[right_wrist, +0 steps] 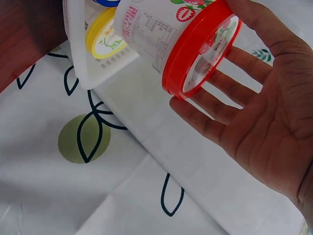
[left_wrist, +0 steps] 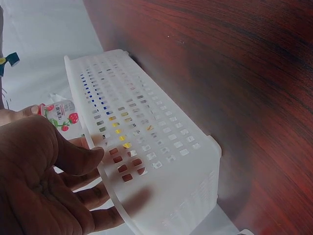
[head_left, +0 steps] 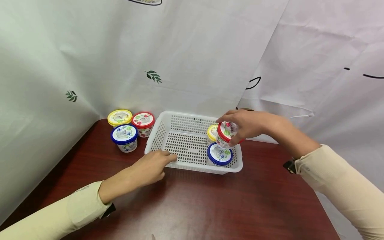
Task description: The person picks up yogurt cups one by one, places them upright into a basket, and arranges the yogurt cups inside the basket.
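Note:
My right hand grips a red-lidded tub by its lid, with the thumb on one side and the fingers on the other. The tub is tilted and hangs over the right end of a white plastic basket. Beneath it in the basket are a blue-lidded tub and a yellow-lidded tub, partly covered. My left hand holds the basket's front rim near its left corner. In the left wrist view, the thumb lies outside the rim and the fingers reach inside.
Left of the basket stand three more tubs on the dark red table: one with a yellow lid, one with a red lid and one with a blue lid. A white patterned cloth hangs behind.

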`<state>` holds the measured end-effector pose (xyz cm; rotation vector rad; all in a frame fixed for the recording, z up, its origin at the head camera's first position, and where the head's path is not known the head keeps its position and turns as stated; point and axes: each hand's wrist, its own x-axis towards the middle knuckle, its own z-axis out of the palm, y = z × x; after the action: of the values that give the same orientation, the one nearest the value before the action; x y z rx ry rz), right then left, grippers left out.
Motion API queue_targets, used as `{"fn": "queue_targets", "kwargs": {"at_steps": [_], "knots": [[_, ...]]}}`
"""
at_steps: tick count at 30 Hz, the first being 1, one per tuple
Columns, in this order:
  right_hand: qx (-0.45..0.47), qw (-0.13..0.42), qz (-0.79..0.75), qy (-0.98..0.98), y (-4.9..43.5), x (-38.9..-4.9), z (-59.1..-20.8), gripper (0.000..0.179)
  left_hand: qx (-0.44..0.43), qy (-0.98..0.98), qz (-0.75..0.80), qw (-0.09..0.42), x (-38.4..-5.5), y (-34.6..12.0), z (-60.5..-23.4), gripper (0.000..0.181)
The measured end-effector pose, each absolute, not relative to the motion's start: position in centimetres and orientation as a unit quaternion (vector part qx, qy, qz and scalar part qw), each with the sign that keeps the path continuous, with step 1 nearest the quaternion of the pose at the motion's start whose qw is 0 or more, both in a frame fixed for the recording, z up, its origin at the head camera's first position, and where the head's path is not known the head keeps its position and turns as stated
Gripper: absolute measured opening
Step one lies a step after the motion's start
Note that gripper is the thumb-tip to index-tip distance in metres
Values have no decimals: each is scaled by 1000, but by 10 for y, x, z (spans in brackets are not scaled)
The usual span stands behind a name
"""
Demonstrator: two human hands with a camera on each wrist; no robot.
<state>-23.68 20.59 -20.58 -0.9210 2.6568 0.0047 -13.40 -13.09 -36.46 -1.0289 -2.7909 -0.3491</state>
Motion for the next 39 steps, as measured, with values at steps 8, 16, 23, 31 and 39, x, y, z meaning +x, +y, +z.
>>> {"fn": "queue_targets", "kwargs": {"at_steps": [8, 16, 23, 31, 39], "knots": [[-352, 161, 8, 922, 198, -235, -208, 86, -343, -930, -112, 75, -134, -131, -363, 39], [-383, 141, -9, 913, 183, -238, -211, 88, -336, -933, -109, 61, -134, -132, -362, 41], [-405, 135, -12, 904, 170, -240, -216, 89, -327, -938, -107, 51, -134, -130, -361, 40], [-406, 140, -20, 903, 160, -239, -221, 91, -330, -936, -103, 61, -134, -130, -361, 38], [-417, 133, -30, 899, 152, -239, -230, 93, -330, -938, -95, 48, -135, -128, -359, 39]]}}
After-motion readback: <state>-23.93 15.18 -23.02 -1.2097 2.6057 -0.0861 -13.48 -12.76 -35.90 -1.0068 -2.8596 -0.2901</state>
